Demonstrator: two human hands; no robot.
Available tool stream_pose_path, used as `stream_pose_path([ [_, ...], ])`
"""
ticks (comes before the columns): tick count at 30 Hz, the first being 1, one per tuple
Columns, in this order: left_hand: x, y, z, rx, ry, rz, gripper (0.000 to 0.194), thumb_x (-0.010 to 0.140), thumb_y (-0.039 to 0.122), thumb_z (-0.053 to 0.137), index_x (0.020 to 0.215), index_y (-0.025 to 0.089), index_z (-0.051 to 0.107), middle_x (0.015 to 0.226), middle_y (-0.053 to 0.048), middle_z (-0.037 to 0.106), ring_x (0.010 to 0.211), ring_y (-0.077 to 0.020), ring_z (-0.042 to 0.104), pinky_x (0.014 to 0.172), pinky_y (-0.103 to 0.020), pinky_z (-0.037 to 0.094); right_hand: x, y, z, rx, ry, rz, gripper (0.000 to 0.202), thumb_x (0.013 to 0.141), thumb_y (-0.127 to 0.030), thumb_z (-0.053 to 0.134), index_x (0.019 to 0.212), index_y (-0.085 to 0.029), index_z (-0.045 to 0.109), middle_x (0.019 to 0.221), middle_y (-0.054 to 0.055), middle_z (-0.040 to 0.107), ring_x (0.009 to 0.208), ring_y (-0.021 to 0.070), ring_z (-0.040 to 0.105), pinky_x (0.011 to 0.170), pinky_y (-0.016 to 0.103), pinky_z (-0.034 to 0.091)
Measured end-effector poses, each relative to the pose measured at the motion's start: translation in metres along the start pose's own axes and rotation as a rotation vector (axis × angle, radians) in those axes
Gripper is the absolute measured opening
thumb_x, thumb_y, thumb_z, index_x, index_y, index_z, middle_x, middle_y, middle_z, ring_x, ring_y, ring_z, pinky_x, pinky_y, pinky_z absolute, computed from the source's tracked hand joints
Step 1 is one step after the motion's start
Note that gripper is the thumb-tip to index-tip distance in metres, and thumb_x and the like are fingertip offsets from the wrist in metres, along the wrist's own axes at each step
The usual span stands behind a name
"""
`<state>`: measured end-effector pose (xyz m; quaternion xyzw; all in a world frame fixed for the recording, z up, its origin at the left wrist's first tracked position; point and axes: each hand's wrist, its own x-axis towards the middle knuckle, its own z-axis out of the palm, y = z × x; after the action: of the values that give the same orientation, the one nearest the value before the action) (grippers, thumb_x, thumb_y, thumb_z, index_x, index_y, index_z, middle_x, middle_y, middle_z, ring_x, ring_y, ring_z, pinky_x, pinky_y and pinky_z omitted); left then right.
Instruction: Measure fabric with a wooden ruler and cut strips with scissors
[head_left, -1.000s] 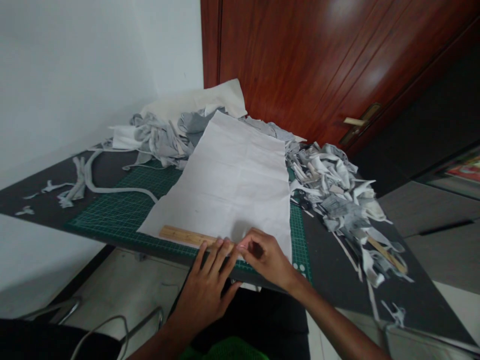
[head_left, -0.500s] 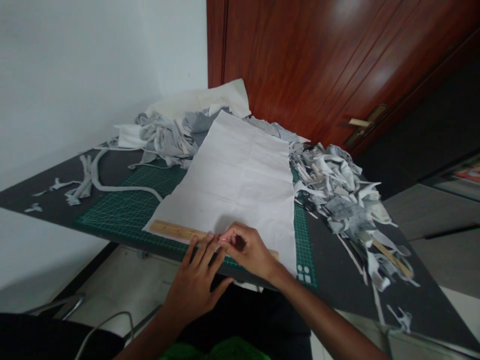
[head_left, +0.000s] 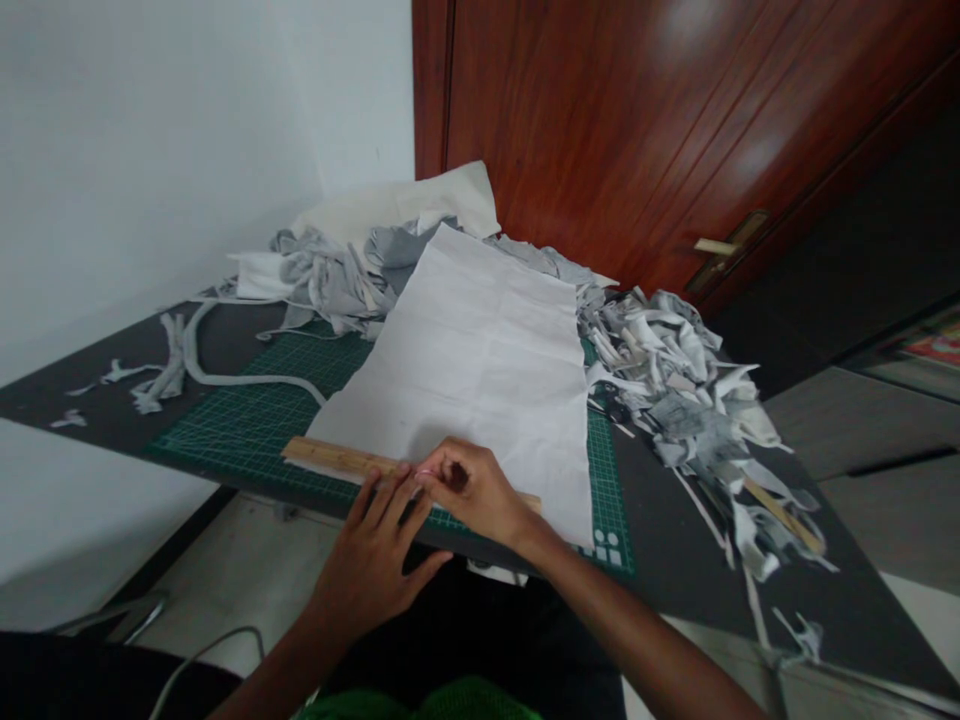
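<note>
A sheet of white cloth [head_left: 480, 350] lies over the green cutting mat [head_left: 240, 415], its near end by the table's front edge. Along that near end rests a wooden ruler [head_left: 337, 455]. My left hand [head_left: 379, 545] lies with fingers stretched out, the fingertips pressing on the ruler. Close beside those fingertips, my right hand [head_left: 472, 490] is closed in a pinch on a small pink piece [head_left: 426, 473] at the ruler's edge. Fingers hide most of the pink piece, so its kind is unclear. The ruler's right part runs beneath my right hand and wrist.
Heaped grey and white fabric scraps [head_left: 667, 370] cover the table's right side. More crumpled grey cloth [head_left: 330, 275] sits at the back left. A long pale strip [head_left: 247, 378] curls over the mat's left part. Behind the table stands a brown wooden door [head_left: 600, 130].
The ruler has slid a little to the left, its left end now past the cloth's edge. Both hands have shifted left with it, the right one still pinching the pink piece.
</note>
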<state>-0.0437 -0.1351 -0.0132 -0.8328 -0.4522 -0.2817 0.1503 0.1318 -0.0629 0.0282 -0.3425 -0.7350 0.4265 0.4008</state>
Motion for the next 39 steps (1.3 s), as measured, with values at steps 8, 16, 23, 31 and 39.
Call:
stream_pose_path([
  [8,0.000,-0.001,0.000,0.001,0.015,0.008,0.054,0.105,0.055,0.044,0.128,0.011,0.066,0.134,-0.019,0.067,0.135,-0.0379,0.055,0.118,-0.058,0.038,-0.002,-0.001,0.000,-0.004,0.014,-0.018,0.008,0.095,-0.025,0.068,0.089,-0.020,0.070,0.074,-0.004,0.059,0.064,0.0102,0.051,0.059,0.023,0.042],
  [16,-0.005,-0.002,0.001,-0.012,0.000,-0.005,0.049,0.103,0.050,0.050,0.130,0.012,0.064,0.137,-0.020,0.065,0.135,-0.0384,0.056,0.120,-0.058,0.038,0.000,-0.005,0.003,-0.017,0.021,-0.014,0.009,0.094,-0.023,0.067,0.086,-0.020,0.069,0.073,-0.004,0.059,0.064,0.0107,0.051,0.060,0.024,0.043],
  [23,-0.004,-0.001,0.000,0.005,0.001,0.013,0.050,0.103,0.050,0.048,0.126,0.009,0.066,0.132,-0.022,0.065,0.132,-0.0396,0.056,0.116,-0.059,0.041,0.005,-0.012,0.007,-0.008,0.010,0.024,0.009,0.095,-0.024,0.067,0.088,-0.019,0.069,0.074,-0.003,0.062,0.065,0.0107,0.055,0.061,0.023,0.045],
  [31,-0.008,0.003,0.000,0.053,-0.028,-0.009,0.043,0.104,0.046,0.045,0.106,0.013,0.072,0.102,-0.018,0.072,0.105,-0.0361,0.066,0.099,-0.055,0.049,0.067,-0.034,0.052,-0.413,-0.294,-0.037,0.006,0.095,-0.021,0.070,0.090,-0.018,0.070,0.092,0.003,0.073,0.082,0.0136,0.064,0.078,0.025,0.047],
  [39,-0.011,0.003,0.001,0.065,-0.023,-0.014,0.042,0.104,0.044,0.044,0.097,0.016,0.073,0.089,-0.013,0.072,0.093,-0.0318,0.065,0.091,-0.048,0.048,0.079,-0.044,0.063,-0.614,-0.429,0.012,0.010,0.096,-0.025,0.066,0.091,-0.018,0.071,0.096,0.004,0.076,0.087,0.0171,0.067,0.074,0.027,0.045],
])
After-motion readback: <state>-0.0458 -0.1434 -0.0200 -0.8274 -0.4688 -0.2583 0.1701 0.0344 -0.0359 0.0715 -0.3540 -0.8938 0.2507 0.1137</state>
